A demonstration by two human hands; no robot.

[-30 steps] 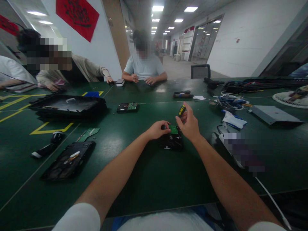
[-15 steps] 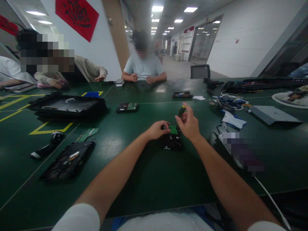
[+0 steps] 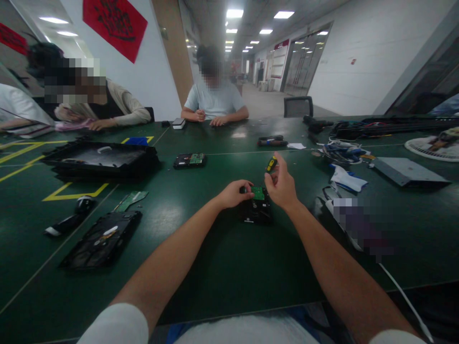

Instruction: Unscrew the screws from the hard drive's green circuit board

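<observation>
A black hard drive point(image 3: 255, 212) lies on the green table in front of me, its green circuit board point(image 3: 257, 192) facing up at the far end. My left hand point(image 3: 236, 194) is closed on the drive's far left edge, fingers by the board. In my right hand point(image 3: 281, 184) is a yellow and black screwdriver point(image 3: 271, 164), gripped by its handle just above and right of the drive. The screwdriver's shaft and tip are too small or hidden to make out.
To the left lie a black plastic casing point(image 3: 102, 239), a loose green board point(image 3: 132, 200) and a large black tray point(image 3: 100, 157). Another hard drive point(image 3: 189, 160) sits farther off. At right are a grey metal box point(image 3: 409, 171) and bundled cables point(image 3: 342, 152). People sit across the table.
The screwdriver has turned in my right hand, showing more yellow on its handle, and the fingers shifted slightly. My left hand and the hard drive stay put. A person at far left moved their arms.
</observation>
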